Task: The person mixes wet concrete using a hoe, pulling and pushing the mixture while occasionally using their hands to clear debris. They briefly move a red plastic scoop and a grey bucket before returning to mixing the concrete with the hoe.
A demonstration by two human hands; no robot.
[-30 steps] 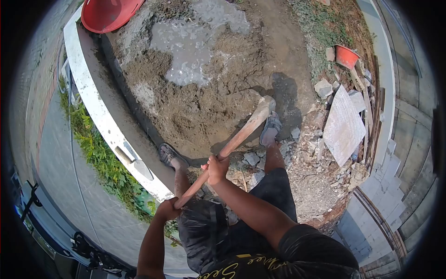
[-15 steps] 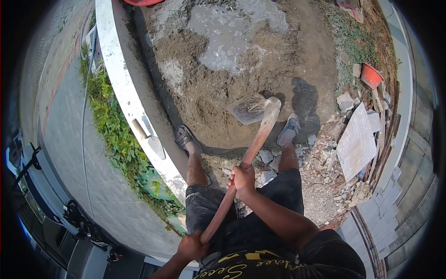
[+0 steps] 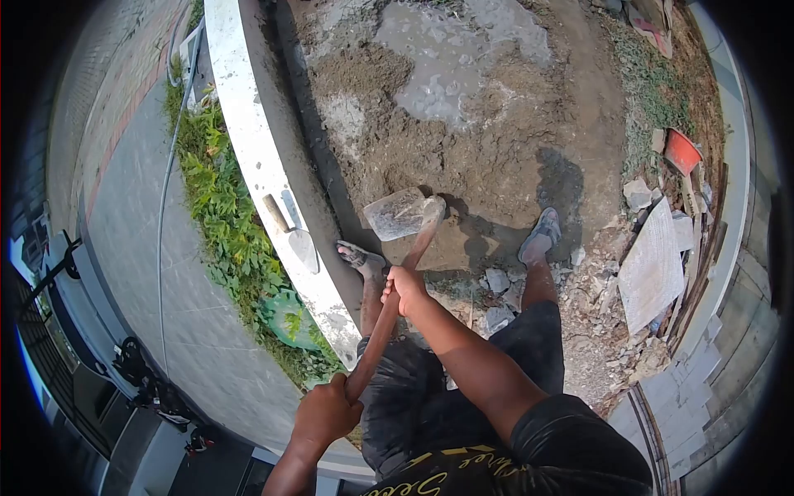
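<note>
Both of my hands are wrapped around the wooden handle of a hoe (image 3: 376, 343). My left hand (image 3: 327, 411) grips it near the butt end, beside my left thigh. Further up the shaft, my right hand (image 3: 404, 289) is closed around it. The wide metal blade (image 3: 394, 216) is smeared with grey mud and lies at the near edge of a mound of sand and mortar (image 3: 463, 153), in front of my left foot. Wet grey cement slurry (image 3: 438, 78) pools in the middle of the mound.
A trowel (image 3: 303, 250) rests on the white low wall (image 3: 248, 107) at left, with green plants (image 3: 215, 190) beyond it. To the right are broken rubble (image 3: 579, 331), a pale flat board (image 3: 652, 269) and a red bucket (image 3: 682, 152). My sandalled feet stand on either side.
The hoe blade has moved left across the ground, towards my left foot. Both hands have shifted left with the handle, and the view has turned a little.
</note>
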